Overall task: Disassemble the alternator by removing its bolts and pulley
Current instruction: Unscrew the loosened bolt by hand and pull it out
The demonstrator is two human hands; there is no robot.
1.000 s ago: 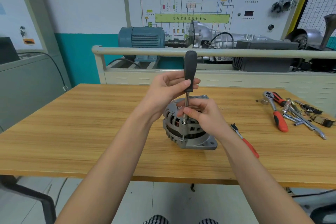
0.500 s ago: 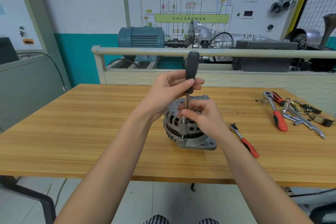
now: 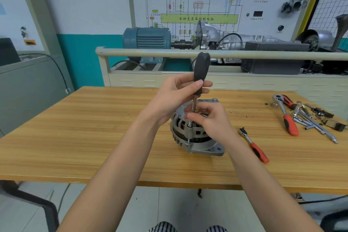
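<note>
A grey alternator (image 3: pixel 197 137) stands on the wooden table (image 3: pixel 94 137), its flange at the bottom. A nut driver with a black handle (image 3: pixel 201 69) stands upright, its steel shaft tip on a bolt (image 3: pixel 189 124) at the alternator's near rim. My left hand (image 3: pixel 175 96) grips the lower part of the black handle with thumb and fingers. My right hand (image 3: pixel 211 118) pinches the shaft just above the bolt and covers the alternator's top. The pulley is hidden.
A small red-handled ratchet (image 3: pixel 253 145) lies right of the alternator. Further right lie a larger red-handled ratchet (image 3: pixel 286 115) and several chrome extension bars and sockets (image 3: pixel 316 124). Behind the table stands a training bench with a rail (image 3: pixel 263 55) and a blue motor (image 3: pixel 146 38).
My left hand's fingers have shifted round the handle, turning the driver. The handle has leaned slightly to the right. The alternator has stayed put.
</note>
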